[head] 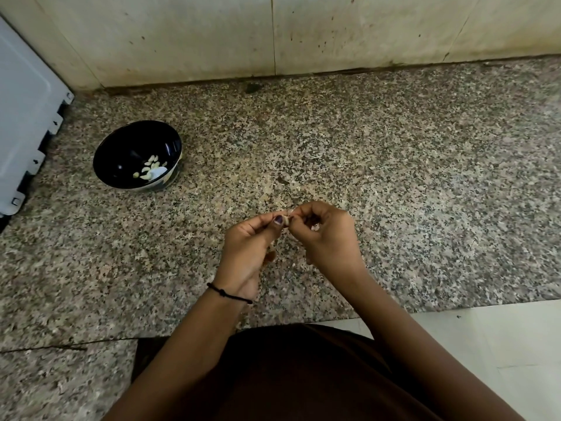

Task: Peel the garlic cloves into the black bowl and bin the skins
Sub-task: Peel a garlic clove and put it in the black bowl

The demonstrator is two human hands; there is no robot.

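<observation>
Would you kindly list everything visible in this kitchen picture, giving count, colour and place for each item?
round black bowl: one, black, on the counter, left.
peeled garlic cloves: several, pale yellow, inside the bowl.
small garlic clove: one, pale, between both hands' fingertips, mostly hidden.
speckled granite counter: one, grey-brown, across the middle.
stained tiled wall: one, cream, behind the counter.
white metal appliance: one, white, left edge, near the bowl.
pale floor: one, off-white, lower right.
thin thread bracelet: one, black, on the left wrist.
left hand: one, centre, pinches the clove.
right hand: one, centre, pinches the clove.
</observation>
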